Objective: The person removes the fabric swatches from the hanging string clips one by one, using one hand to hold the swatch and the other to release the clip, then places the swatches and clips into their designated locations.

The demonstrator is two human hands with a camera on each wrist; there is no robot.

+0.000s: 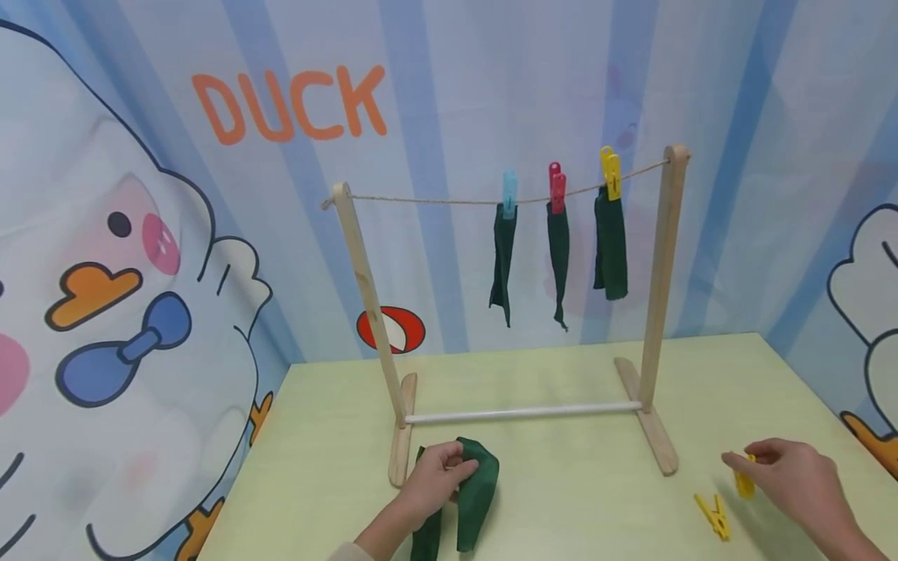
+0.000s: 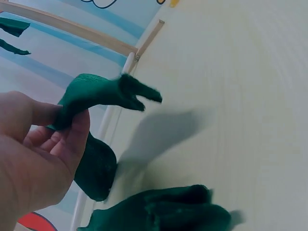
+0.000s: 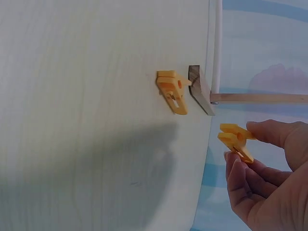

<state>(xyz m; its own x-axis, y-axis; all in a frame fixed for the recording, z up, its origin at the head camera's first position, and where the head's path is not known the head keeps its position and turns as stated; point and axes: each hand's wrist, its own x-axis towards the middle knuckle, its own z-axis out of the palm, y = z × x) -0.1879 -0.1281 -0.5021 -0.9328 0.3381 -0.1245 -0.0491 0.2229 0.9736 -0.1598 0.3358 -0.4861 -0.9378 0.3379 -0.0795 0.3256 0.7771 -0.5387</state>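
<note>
Thumb and fingers of my left hand pinch a dark green cloth strip, which droops on both sides of the grip in the left wrist view. Below that hand, another dark green cloth lies crumpled on the table. At the right, my right hand pinches a yellow clothespin by its handles, above the tabletop. A second yellow clothespin lies on the table beside it. Three green cloth strips hang from a rope, under a light blue clothespin, a red one and a yellow one.
The rope is tied between two wooden posts on flat feet, joined low down by a white rod. This rack stands on a pale yellow table. Behind hangs a striped blue curtain with duck drawings.
</note>
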